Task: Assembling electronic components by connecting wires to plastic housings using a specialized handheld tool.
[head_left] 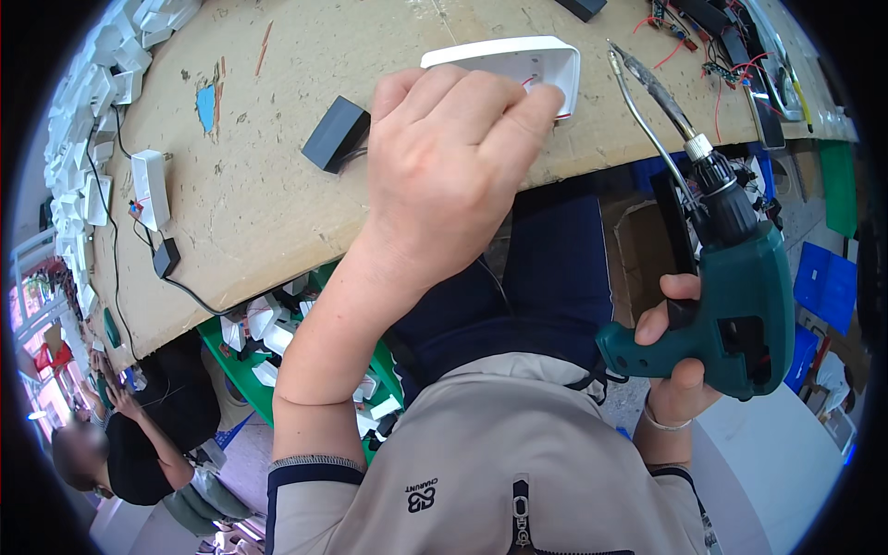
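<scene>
My right hand point(680, 342) is wrapped round the handle of a green soldering gun point(747, 296), index finger by its black trigger. The gun's dark tip and a thin metal feed tube point up toward the table, to the right of an open white plastic housing point(566, 69). Closed over that housing's near left side is my left hand point(453, 157), with its fingertips turned down and hidden, so what they hold cannot be made out. A bit of red wire shows inside the housing. Against my left hand lies a black box point(336, 134) with a dark cable.
White housings point(102, 83) are heaped along the table's left edge. A white case point(150, 190) with a cabled small black box point(166, 257) lies nearby. Circuit boards with red wires point(731, 69) sit far right. A green bin point(242, 365) holds white parts below. Another person point(139, 435) works lower left.
</scene>
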A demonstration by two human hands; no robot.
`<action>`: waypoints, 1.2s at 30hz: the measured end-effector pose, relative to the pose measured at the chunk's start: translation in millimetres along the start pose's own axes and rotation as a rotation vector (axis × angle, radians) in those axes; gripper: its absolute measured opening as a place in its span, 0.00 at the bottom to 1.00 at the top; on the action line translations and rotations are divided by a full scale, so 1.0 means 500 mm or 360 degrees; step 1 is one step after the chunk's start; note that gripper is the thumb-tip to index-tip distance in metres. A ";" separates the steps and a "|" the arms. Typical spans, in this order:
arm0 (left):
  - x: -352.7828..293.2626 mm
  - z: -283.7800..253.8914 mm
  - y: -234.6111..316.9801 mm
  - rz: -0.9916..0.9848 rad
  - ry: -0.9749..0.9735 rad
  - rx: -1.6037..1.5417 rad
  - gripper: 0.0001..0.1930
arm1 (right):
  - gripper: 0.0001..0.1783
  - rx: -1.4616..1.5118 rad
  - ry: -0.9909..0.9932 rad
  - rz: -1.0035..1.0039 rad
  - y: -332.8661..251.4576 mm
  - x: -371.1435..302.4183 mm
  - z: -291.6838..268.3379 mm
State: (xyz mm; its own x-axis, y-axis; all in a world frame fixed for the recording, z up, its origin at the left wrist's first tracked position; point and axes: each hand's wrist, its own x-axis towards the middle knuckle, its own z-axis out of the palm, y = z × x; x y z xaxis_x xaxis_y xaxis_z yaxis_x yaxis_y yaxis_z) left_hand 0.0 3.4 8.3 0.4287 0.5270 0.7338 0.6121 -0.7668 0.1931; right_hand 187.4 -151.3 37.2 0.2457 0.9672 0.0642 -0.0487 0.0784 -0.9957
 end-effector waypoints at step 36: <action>0.056 0.045 0.005 -0.0107 0.0602 -0.0397 0.03 | 0.41 -0.0267 -0.0016 0.0164 0.023 -0.025 0.012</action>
State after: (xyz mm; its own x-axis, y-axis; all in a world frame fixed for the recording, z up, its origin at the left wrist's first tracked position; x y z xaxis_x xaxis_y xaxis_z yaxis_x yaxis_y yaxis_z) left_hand 28.7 24.6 14.7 0.0924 0.4431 0.8917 0.4315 -0.8249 0.3652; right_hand 178.0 -161.2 25.5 0.2379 0.9705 -0.0388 0.0891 -0.0616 -0.9941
